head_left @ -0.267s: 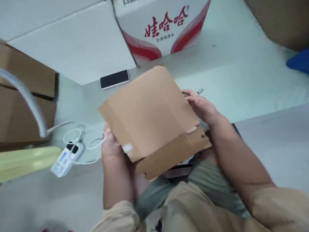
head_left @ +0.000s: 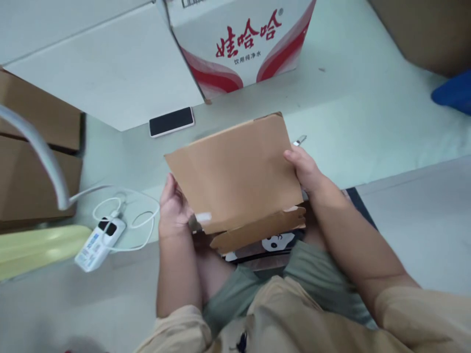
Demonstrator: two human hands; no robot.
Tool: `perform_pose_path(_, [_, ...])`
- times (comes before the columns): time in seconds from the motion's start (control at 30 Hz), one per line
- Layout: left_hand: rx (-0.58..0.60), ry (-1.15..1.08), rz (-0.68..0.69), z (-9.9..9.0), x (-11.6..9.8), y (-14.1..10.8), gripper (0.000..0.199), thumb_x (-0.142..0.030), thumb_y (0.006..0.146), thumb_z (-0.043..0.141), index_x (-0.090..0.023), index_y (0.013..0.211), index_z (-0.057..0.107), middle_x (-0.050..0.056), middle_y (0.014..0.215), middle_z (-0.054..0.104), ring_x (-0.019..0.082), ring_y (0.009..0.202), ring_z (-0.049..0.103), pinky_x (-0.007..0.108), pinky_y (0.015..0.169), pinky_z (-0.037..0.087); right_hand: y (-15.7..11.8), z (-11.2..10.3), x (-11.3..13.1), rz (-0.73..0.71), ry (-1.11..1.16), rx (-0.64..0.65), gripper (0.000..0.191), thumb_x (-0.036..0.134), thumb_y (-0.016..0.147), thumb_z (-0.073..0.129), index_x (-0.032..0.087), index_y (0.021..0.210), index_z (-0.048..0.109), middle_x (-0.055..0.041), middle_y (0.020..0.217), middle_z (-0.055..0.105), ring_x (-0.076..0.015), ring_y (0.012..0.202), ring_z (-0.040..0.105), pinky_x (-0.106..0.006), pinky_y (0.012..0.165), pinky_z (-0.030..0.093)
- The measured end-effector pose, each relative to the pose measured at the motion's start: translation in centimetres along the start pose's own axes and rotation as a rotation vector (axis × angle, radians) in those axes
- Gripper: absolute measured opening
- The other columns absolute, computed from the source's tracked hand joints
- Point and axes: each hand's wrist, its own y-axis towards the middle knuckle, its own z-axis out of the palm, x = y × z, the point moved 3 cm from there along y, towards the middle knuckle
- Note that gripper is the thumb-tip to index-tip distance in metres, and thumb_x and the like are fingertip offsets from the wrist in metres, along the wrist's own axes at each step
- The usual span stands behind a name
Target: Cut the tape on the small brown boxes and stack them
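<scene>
A brown cardboard box (head_left: 239, 176) is held tilted above my lap, with a torn flap (head_left: 257, 230) along its near edge and a white patch near its lower left corner. My left hand (head_left: 174, 203) grips the box's left side, its thumb up and its other fingers partly behind the cardboard. At the right edge, my right hand (head_left: 303, 164) holds the box with the thumb on its face; most of its fingers are hidden. A small metal-tipped tool (head_left: 300, 140) sticks out beyond my right hand; whether the hand holds it is unclear.
A black-screened phone (head_left: 171, 122) lies beyond the box, near a white carton with red print (head_left: 246, 49). At the left are a white power bank (head_left: 100, 244) with a looped cable, a yellow object (head_left: 44, 247) and brown boxes (head_left: 37, 181). A blue object (head_left: 454, 93) is at the far right.
The cardboard box has turned and tilted, its far edge now lying further right and its flap folded nearer underneath. My right thumb now rests on its face. More of the panda-print item below shows.
</scene>
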Motion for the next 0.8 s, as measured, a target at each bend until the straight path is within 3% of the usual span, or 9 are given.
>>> perform_pose_path(0.07, [0.047, 0.014, 0.012, 0.5, -0.1, -0.3, 0.059, -0.061, 0.057, 0.090, -0.022, 0.097, 0.071, 0.008, 0.097, 0.079, 0.030, 0.097, 0.077, 0.037, 0.076, 0.065, 0.2, 0.0, 0.1, -0.056, -0.010, -0.073, 0.058, 0.060, 0.071, 0.075, 0.028, 0.113, 0.054, -0.0037, 0.114, 0.072, -0.0235, 0.102, 0.071, -0.038, 0.087, 0.058])
perform_pose_path(0.13, [0.064, 0.052, 0.010, 0.9, -0.1, -0.5, 0.067, -0.050, 0.048, 0.098, -0.023, 0.103, 0.070, 0.008, 0.104, 0.079, 0.030, 0.096, 0.077, 0.036, 0.078, 0.065, 0.5, -0.4, 0.4, -0.112, -0.010, -0.172, 0.063, 0.054, 0.066, 0.081, 0.031, 0.113, 0.046, 0.0000, 0.112, 0.070, -0.0197, 0.095, 0.070, -0.033, 0.079, 0.058])
perform_pose_path(0.27, [-0.037, -0.006, 0.093, 0.7, -0.2, 0.4, 0.057, -0.041, 0.056, 0.096, -0.023, 0.104, 0.070, 0.006, 0.105, 0.079, 0.021, 0.087, 0.077, 0.030, 0.077, 0.065, 0.9, -2.3, 0.9, -0.113, 0.033, -0.331, 0.055, 0.056, 0.066, 0.078, 0.030, 0.101, 0.045, 0.0022, 0.104, 0.068, -0.0141, 0.078, 0.068, -0.027, 0.068, 0.054])
perform_pose_path(0.33, [-0.138, -0.078, 0.163, 0.0, -0.1, 1.5, 0.049, -0.040, 0.062, 0.093, -0.023, 0.102, 0.070, 0.004, 0.103, 0.079, 0.019, 0.087, 0.077, 0.028, 0.079, 0.064, 0.9, -2.8, 0.9, -0.048, 0.008, -0.323, 0.052, 0.066, 0.068, 0.072, 0.027, 0.096, 0.052, -0.0013, 0.098, 0.069, -0.0149, 0.076, 0.067, -0.027, 0.065, 0.054])
perform_pose_path(0.43, [-0.274, -0.239, 0.266, -1.1, 0.4, 3.5, 0.031, -0.032, 0.073, 0.084, -0.023, 0.098, 0.067, 0.002, 0.101, 0.078, 0.017, 0.093, 0.076, 0.027, 0.086, 0.064, 0.5, -2.5, 0.6, 0.031, -0.055, -0.229, 0.063, 0.081, 0.068, 0.063, 0.023, 0.092, 0.061, -0.0041, 0.083, 0.068, -0.0165, 0.068, 0.065, -0.028, 0.055, 0.049])
perform_pose_path(0.53, [-0.321, -0.373, 0.218, -1.0, 1.3, 4.9, 0.018, -0.023, 0.083, 0.072, -0.022, 0.100, 0.065, 0.003, 0.106, 0.078, 0.017, 0.100, 0.075, 0.032, 0.096, 0.061, -0.1, -1.2, 0.2, 0.049, -0.106, -0.142, 0.072, 0.092, 0.072, 0.047, 0.023, 0.088, 0.062, -0.0007, 0.061, 0.056, -0.0154, 0.053, 0.057, -0.025, 0.045, 0.039])
perform_pose_path(0.63, [-0.357, -0.412, 0.152, -0.2, 1.8, 5.3, 0.015, -0.021, 0.086, 0.068, -0.021, 0.100, 0.063, 0.006, 0.109, 0.078, 0.019, 0.106, 0.074, 0.034, 0.100, 0.060, -0.5, 0.4, 0.5, -0.049, -0.105, -0.183, 0.075, 0.097, 0.072, 0.040, 0.023, 0.081, 0.056, 0.0027, 0.054, 0.045, -0.0130, 0.045, 0.053, -0.022, 0.037, 0.030])
perform_pose_path(0.7, [-0.349, -0.416, 0.160, 0.3, 1.7, 5.1, 0.019, -0.024, 0.085, 0.072, -0.021, 0.100, 0.062, 0.007, 0.112, 0.077, 0.020, 0.109, 0.073, 0.035, 0.100, 0.059, -0.7, 1.5, 0.7, -0.069, -0.121, -0.214, 0.066, 0.087, 0.066, 0.064, 0.023, 0.078, 0.053, 0.0046, 0.054, 0.047, -0.0103, 0.040, 0.049, -0.020, 0.034, 0.028])
perform_pose_path(0.8, [-0.286, -0.394, 0.157, 0.8, 1.0, 4.6, 0.023, -0.030, 0.082, 0.076, -0.022, 0.099, 0.063, 0.005, 0.108, 0.077, 0.020, 0.102, 0.074, 0.032, 0.093, 0.060, -1.6, 2.5, 0.6, -0.056, -0.096, -0.284, 0.052, 0.054, 0.056, 0.087, 0.021, 0.082, 0.055, 0.0066, 0.058, 0.055, -0.0047, 0.036, 0.042, -0.018, 0.030, 0.028])
